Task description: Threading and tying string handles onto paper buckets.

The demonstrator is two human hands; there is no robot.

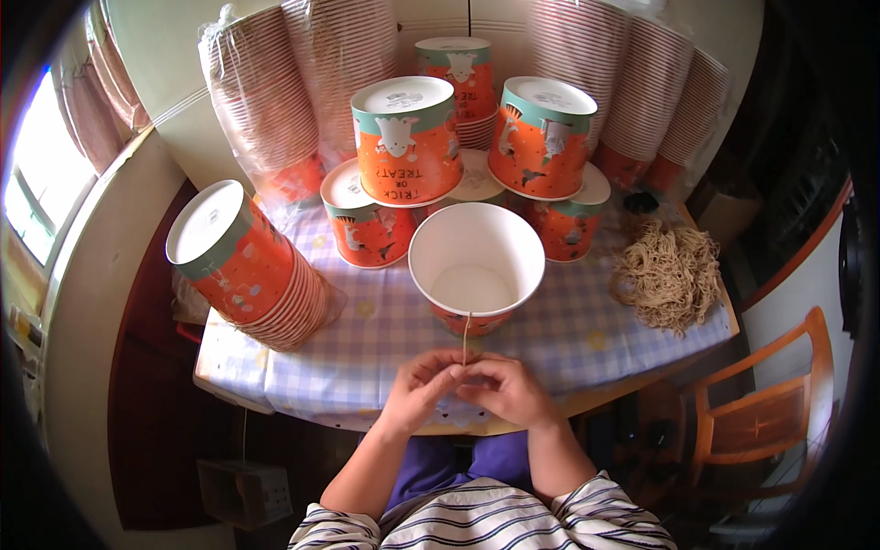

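Observation:
An orange paper bucket [477, 261] stands upright at the middle of the table, its white inside facing me. From its near rim a tan cord [467, 335] runs down to my fingers. My left hand [424, 387] and my right hand [504, 387] meet just in front of the bucket, fingertips pinched together on the cord. The cord's lower end is hidden among the fingers. On the right of the table lies a tangled heap of tan cords [674, 275].
Upside-down orange buckets [408, 147] are piled behind the upright one. A leaning nested stack [247, 266] stands at the left. Tall plastic-wrapped stacks [261, 92] line the back. The checked tablecloth [367, 321] covers the table. A wooden chair [765, 403] is at the right.

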